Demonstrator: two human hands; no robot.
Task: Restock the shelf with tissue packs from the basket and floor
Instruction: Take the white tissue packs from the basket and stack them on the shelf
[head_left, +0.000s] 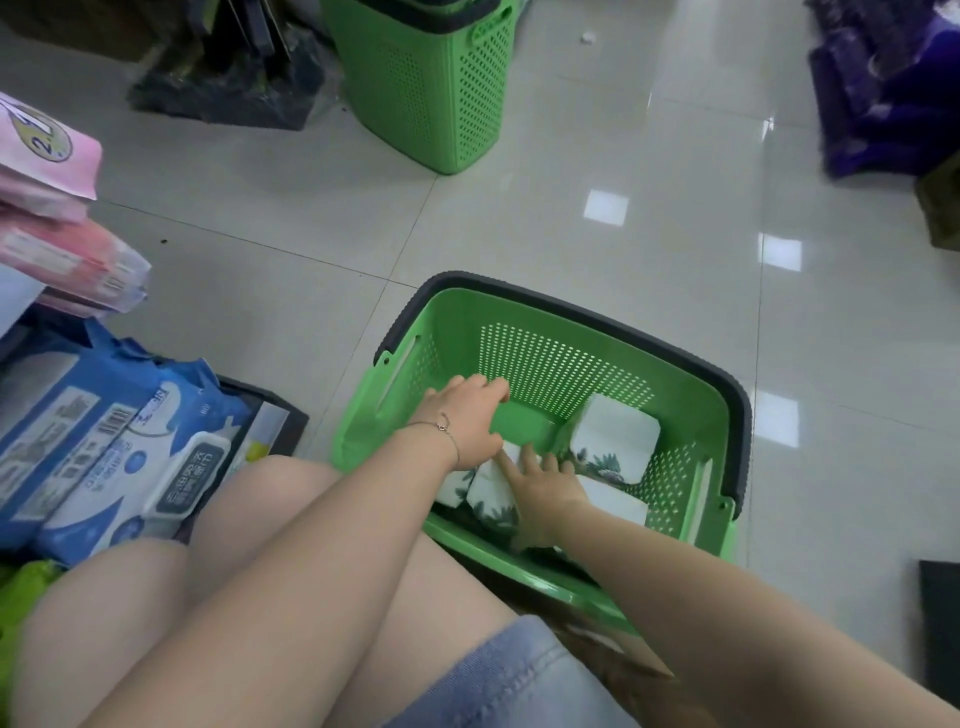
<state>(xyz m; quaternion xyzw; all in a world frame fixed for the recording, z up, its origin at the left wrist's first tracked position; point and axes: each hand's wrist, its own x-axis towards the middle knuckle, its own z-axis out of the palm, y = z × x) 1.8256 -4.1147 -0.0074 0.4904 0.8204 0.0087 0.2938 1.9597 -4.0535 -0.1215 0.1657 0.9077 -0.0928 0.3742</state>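
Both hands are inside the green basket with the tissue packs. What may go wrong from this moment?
The right hand rests on loose tissue packs; lifting several at once may let one slip. The tilted pack by the basket wall may topple when its neighbours leave.

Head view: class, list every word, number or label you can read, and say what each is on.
"2": large digit in the round badge on the pink pack; the rest of the badge is blurred.
Wipes pack lid: Chinese characters, too blurred to read.
Blue pack barcode: digits too small to read.
Tissue packs: leaf print only, no text visible.
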